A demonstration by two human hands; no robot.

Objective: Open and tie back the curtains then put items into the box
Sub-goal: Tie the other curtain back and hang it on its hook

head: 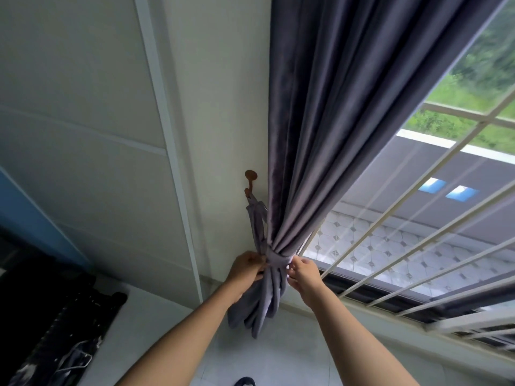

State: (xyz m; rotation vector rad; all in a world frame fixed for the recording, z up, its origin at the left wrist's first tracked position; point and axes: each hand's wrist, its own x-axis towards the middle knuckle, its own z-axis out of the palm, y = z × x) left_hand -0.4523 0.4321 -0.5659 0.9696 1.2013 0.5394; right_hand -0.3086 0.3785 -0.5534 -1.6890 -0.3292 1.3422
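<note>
A grey-purple curtain (348,135) hangs gathered at the left side of the window. A tieback band (276,260) of the same cloth wraps the bunch at its narrowest point. From the band a strap (256,221) runs up to a brown wall hook (250,181). My left hand (248,267) pinches the band on its left side. My right hand (303,274) grips it on the right. Below the band the curtain's loose tail (259,305) hangs between my forearms. No box is in view.
The window (418,232) has white bars (398,260) to the right, and a second curtain's edge (473,296) shows low on the right. A cream wall (217,107) stands behind the hook. Dark objects (55,316) lie at lower left on a pale floor (278,358).
</note>
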